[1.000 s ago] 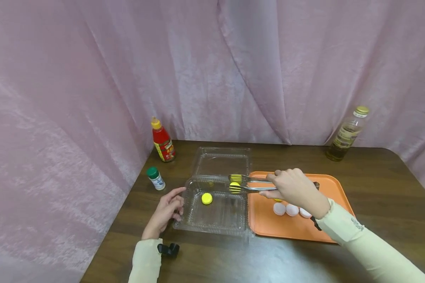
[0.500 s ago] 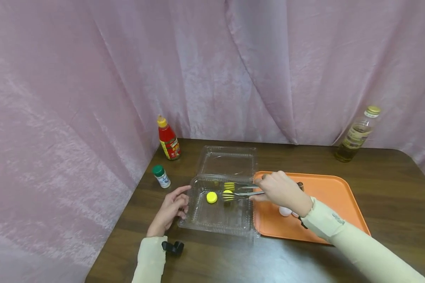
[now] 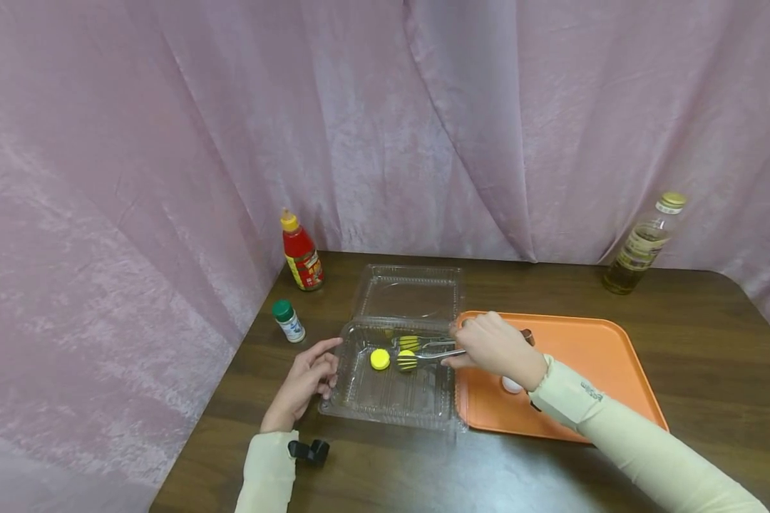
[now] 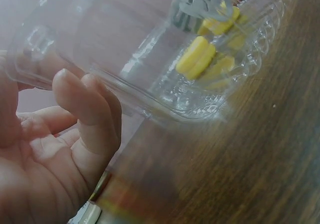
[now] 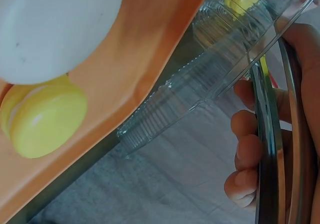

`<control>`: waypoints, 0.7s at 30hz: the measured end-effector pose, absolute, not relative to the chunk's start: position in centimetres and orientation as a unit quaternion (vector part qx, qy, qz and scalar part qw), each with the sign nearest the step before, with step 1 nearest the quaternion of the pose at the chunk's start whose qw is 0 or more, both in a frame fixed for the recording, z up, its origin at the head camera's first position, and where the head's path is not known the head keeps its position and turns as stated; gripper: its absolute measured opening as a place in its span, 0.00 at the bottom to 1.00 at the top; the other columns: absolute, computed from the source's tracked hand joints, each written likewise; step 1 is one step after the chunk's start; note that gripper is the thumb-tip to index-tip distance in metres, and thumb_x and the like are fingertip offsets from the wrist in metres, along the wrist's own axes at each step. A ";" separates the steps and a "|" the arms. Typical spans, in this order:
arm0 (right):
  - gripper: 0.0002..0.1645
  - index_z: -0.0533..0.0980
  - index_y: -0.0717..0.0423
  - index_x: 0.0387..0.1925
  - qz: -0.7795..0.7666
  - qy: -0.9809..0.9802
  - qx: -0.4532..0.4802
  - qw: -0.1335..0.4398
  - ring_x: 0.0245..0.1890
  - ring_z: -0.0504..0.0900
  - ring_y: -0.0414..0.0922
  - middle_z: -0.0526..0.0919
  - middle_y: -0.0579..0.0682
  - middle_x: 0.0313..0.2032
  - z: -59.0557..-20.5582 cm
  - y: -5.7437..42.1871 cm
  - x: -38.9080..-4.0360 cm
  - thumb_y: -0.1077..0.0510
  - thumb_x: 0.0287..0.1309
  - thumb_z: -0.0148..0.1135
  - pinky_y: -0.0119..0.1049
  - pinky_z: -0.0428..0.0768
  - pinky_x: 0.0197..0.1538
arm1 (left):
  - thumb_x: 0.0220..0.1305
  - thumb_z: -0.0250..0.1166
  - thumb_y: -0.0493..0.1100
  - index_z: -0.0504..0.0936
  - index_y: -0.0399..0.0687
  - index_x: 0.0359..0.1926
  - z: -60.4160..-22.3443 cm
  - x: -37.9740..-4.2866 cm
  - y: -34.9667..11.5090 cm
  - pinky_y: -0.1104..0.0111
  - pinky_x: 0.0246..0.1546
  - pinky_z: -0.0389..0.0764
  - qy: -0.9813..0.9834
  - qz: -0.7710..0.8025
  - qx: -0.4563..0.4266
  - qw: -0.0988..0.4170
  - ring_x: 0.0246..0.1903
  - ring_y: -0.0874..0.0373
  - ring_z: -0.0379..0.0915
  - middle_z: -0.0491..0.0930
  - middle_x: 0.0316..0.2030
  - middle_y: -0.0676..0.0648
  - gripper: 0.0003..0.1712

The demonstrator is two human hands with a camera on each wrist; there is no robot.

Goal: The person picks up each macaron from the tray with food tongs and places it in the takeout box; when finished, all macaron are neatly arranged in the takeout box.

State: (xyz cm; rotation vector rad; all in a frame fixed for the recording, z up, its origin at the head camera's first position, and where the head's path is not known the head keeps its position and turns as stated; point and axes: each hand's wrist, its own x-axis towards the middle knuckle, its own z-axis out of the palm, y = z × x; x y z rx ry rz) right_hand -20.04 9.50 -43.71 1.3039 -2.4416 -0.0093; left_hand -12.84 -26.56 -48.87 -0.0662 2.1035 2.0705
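Note:
A clear plastic clamshell container (image 3: pixel 385 407) lies open on the table. My left hand (image 3: pixel 304 377) has its fingertips right at the container's left rim, index finger extended and the others loosely bent. A yellow macaron (image 3: pixel 379 359) sits inside. Metal serving tongs (image 3: pixel 439 354) are gripped by my right hand (image 3: pixel 497 349), whose fingers wrap the handles in the right wrist view. The slotted tong ends are inside the container, around another yellow macaron (image 3: pixel 407 361) beside the first. On the orange tray (image 3: pixel 590 385) are a yellow macaron (image 5: pixel 47 119) and white macarons (image 5: pixel 55 29), partly hidden by my right hand.
A red sauce bottle (image 3: pixel 303 256) and a green-capped shaker (image 3: pixel 289 322) stand left of the container. An oil bottle (image 3: pixel 642 246) stands at the back right. Pink curtains (image 3: pixel 385 142) hang behind and to the left of the table (image 3: pixel 385 470).
My right hand has moved left and slightly down with the tongs, bringing the gripped macaron down next to the other one. My left hand stays at the container's rim. The head view has shifted slightly.

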 end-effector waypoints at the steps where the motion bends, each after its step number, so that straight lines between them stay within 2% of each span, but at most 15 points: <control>1: 0.33 0.62 0.44 0.15 -0.004 -0.866 0.463 0.187 0.15 0.46 0.33 0.50 0.37 0.15 -43.7 9.5 -20.0 0.30 0.52 0.69 0.29 0.41 0.19 | 0.63 0.50 0.27 0.66 0.34 0.71 -48.9 -12.8 -26.5 0.74 0.16 0.72 0.710 0.698 -0.022 0.094 0.22 0.59 0.69 0.72 0.34 0.40 0.33; 14: 0.33 0.64 0.45 0.15 0.011 -0.866 0.461 0.194 0.14 0.47 0.32 0.54 0.37 0.15 -43.3 9.6 -19.9 0.31 0.49 0.72 0.28 0.42 0.18 | 0.63 0.50 0.27 0.67 0.35 0.70 -48.9 -12.8 -26.5 0.74 0.16 0.71 0.714 0.694 -0.019 0.089 0.23 0.59 0.69 0.71 0.34 0.40 0.32; 18: 0.29 0.70 0.47 0.18 0.020 -0.872 0.453 0.183 0.13 0.52 0.32 0.60 0.38 0.15 -42.9 9.7 -19.8 0.31 0.49 0.72 0.28 0.45 0.16 | 0.63 0.50 0.26 0.66 0.35 0.70 -48.8 -12.8 -26.5 0.74 0.16 0.71 0.715 0.694 -0.020 0.088 0.23 0.59 0.69 0.72 0.34 0.42 0.33; 21: 0.28 0.77 0.49 0.24 0.022 -0.875 0.447 0.182 0.13 0.51 0.32 0.60 0.37 0.14 -42.6 10.0 -19.6 0.31 0.51 0.71 0.28 0.45 0.16 | 0.63 0.50 0.26 0.66 0.34 0.70 -48.8 -12.8 -26.4 0.75 0.16 0.71 0.715 0.693 -0.021 0.088 0.23 0.59 0.69 0.72 0.34 0.42 0.33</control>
